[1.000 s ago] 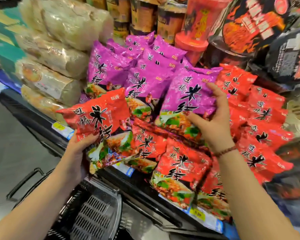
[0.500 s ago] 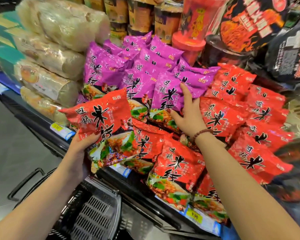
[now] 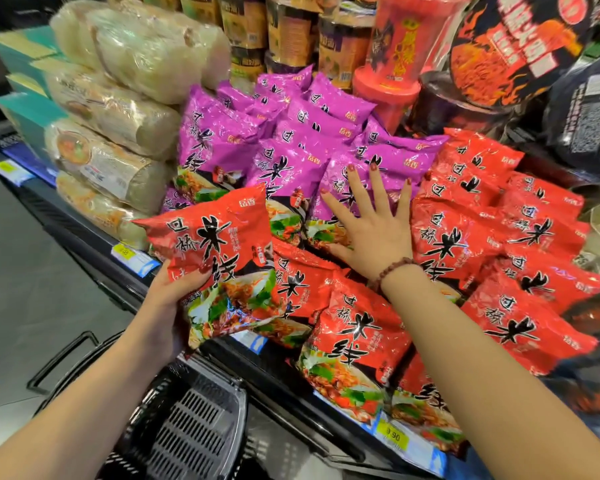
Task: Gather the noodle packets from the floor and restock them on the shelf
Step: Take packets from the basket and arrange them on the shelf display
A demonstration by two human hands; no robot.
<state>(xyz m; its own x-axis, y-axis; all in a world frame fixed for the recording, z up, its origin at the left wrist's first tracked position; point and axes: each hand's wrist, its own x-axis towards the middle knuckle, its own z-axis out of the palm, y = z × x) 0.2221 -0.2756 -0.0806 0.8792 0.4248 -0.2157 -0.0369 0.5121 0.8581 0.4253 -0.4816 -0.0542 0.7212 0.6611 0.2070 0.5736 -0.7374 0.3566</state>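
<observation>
My left hand (image 3: 174,299) grips a red noodle packet (image 3: 222,258) by its lower left side, holding it just in front of the shelf. My right hand (image 3: 371,220) lies flat with fingers spread, pressing on a purple noodle packet (image 3: 388,161) in the purple stack (image 3: 284,133). Red packets (image 3: 499,237) are piled to the right and below my right wrist, some overhanging the shelf edge (image 3: 291,382).
Clear-wrapped noodle bundles (image 3: 125,98) are stacked at the left of the shelf. Cup and bowl noodles (image 3: 406,46) stand behind the packets. A black shopping basket (image 3: 187,420) sits on the floor below the shelf. Price tags (image 3: 392,436) line the shelf edge.
My right hand has let go of the purple packet it carried, set it into the purple stack and now presses flat on it. My left hand still holds the red packet.
</observation>
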